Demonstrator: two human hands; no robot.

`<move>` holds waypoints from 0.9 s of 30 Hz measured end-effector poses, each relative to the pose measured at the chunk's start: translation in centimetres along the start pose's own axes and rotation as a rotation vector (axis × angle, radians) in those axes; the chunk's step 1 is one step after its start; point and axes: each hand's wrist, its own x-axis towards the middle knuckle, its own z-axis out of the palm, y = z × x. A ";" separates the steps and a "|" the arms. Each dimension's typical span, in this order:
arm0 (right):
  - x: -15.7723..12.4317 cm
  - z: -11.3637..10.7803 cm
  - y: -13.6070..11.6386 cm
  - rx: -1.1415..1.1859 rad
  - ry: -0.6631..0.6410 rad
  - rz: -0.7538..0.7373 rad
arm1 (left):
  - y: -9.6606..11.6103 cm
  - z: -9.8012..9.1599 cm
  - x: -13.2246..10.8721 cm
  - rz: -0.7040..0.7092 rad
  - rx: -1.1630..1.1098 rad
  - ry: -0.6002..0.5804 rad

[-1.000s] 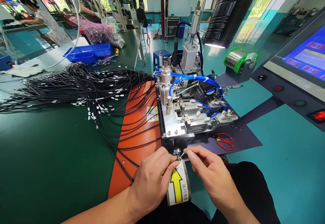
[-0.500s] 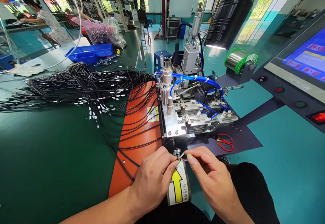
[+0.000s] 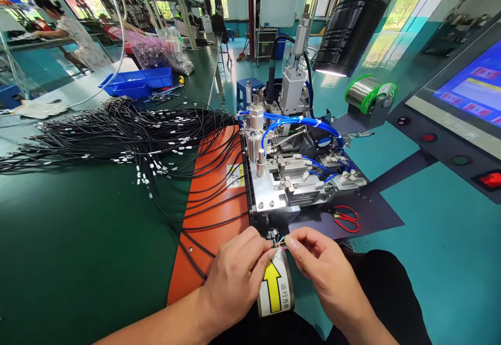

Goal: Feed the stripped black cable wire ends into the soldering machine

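Between my hands, thin coloured wires (image 3: 281, 241) fan out from the end of a black cable. My left hand (image 3: 243, 272) is closed in a pinch on the cable end, which its fingers mostly cover. My right hand (image 3: 323, 266) pinches the tips of the thin wires between thumb and forefinger. Just below is a white label with a yellow arrow (image 3: 274, 287) on the curved front end of the machine. Right ahead of my fingers stands the metal machine (image 3: 270, 193) with its cylinders and blue air tubes. Several black cables (image 3: 213, 201) run over the orange plate (image 3: 219, 173) into its side.
A large pile of black cables with white ends (image 3: 129, 131) covers the bench at left. Red-handled scissors (image 3: 346, 218) lie right of the machine. A black lamp (image 3: 348, 37), a solder wire spool (image 3: 364, 94) and a control screen (image 3: 473, 89) stand at right. A co-worker (image 3: 78, 37) sits far left.
My right hand has shifted slightly at the wire tips, its fingers a little more curled. The left hand keeps its place on the cable.
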 end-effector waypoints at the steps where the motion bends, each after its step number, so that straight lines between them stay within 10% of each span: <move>1: 0.0 0.0 0.0 0.014 -0.011 0.010 | 0.0 0.0 0.0 0.001 0.003 -0.001; 27: 1.3 -0.5 0.5 0.582 -0.307 0.273 | 0.0 -0.1 0.1 0.040 -0.010 -0.022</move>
